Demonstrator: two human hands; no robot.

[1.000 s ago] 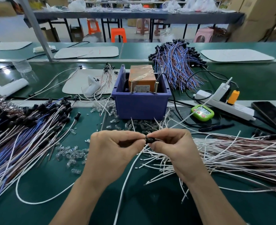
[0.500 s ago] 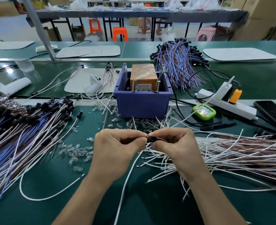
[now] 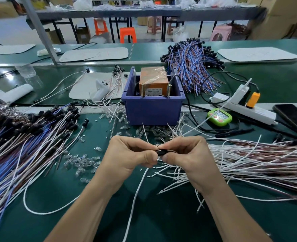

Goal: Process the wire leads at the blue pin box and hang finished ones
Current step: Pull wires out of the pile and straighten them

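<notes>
Just before the box (image 3: 153, 110), above the bench (image 3: 84, 222), the left hand (image 3: 126, 158) and right hand (image 3: 188, 158) pinch a black piece (image 3: 160, 152) between their fingers, which mostly hide it. A white lead (image 3: 135, 198) trails down below them, cut off at the frame's edge.

The pin box (image 3: 153, 109) stands on the tabletop (image 3: 161, 215) with a carton (image 3: 153, 76) inside. Before it the left hand (image 3: 126, 158) and right hand (image 3: 189, 159) meet, pinching one wire lead (image 3: 159, 152). A left wire pile (image 3: 22, 145) and a right wire pile (image 3: 257, 159) flank them. A rear bundle (image 3: 191, 67) lies behind the box, and a timer (image 3: 219, 117) sits to its right.
</notes>
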